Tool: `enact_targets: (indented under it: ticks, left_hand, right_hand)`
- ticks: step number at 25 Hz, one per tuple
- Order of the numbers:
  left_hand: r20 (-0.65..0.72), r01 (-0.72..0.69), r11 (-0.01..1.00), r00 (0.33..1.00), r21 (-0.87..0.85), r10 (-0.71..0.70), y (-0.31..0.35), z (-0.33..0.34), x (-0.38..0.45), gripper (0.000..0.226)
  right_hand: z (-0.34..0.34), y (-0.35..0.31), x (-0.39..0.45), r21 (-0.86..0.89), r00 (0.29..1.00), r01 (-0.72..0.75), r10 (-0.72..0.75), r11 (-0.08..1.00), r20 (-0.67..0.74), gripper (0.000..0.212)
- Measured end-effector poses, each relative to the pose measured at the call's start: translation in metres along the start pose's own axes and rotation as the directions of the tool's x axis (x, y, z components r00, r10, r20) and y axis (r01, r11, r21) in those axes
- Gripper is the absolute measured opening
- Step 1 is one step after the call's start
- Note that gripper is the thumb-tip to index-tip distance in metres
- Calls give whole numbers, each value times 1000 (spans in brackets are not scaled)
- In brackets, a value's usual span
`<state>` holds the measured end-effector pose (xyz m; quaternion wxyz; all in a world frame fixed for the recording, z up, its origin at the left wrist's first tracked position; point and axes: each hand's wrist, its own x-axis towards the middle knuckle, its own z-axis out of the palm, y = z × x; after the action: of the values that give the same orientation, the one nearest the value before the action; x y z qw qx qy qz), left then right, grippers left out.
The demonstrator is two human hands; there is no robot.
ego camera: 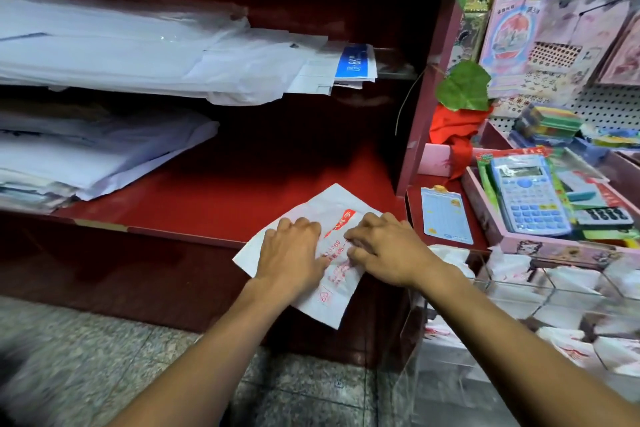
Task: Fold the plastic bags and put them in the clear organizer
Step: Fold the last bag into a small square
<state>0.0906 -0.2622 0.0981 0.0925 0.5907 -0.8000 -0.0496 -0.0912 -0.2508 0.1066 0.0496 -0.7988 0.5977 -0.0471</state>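
Note:
A white plastic bag [332, 215] with red print lies flat on the dark red shelf [214, 198], its near corner hanging over the front edge. My left hand [291, 253] rests palm down on the bag's left half, fingers bent at the knuckles. My right hand [384, 250] lies on the bag's right half, its fingertips curled onto the plastic near the red print. The clear organizer [540, 308] stands to the right, below the shelf edge, with several folded white bags [568, 347] in its compartments.
Stacks of white paper and plastic sheets [104, 149] fill the shelf's left side and the shelf above. A pink tray [485, 215] with calculators stands at the right, with a blue card [446, 218] beside it. A red upright post [415, 121] divides the shelves. Grey stone floor lies below.

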Motion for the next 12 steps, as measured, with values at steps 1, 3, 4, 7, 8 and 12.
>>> enact_targets:
  ticks: [1, 3, 4, 7, 8, 12]
  left_hand:
    - [-27, -42, 999, 999, -21, 41, -4, 1, 3, 42]
    - [-54, -107, 976, 994, -189, 99, -18, -6, 10, 16]
    - [-28, -103, 955, 995, -280, 99, -27, -12, 14, 8]
    - [-14, -57, 878, 998, -475, 58, -53, -21, 28, 33]
    - [-52, -37, 864, 999, -502, 13, -59, -22, 32, 39]
    - [-377, 188, 941, 880, -283, -289, -63, -37, 42, 27]
  right_hand:
    - [0, -3, 0, -7, 1000, -1, 1, 1000, -31, 38]
    - [1, -5, -3, 23, 998, -1, 3, 1000, -56, 35]
    - [1, -6, -5, 57, 998, -5, 8, 998, -54, 33]
    - [-1, -6, -9, 156, 998, -7, 15, 988, -55, 28]
    - [-2, -6, -9, 169, 998, -10, 19, 986, -55, 26]
    - [-2, -5, -9, 148, 997, -9, 20, 989, -71, 17]
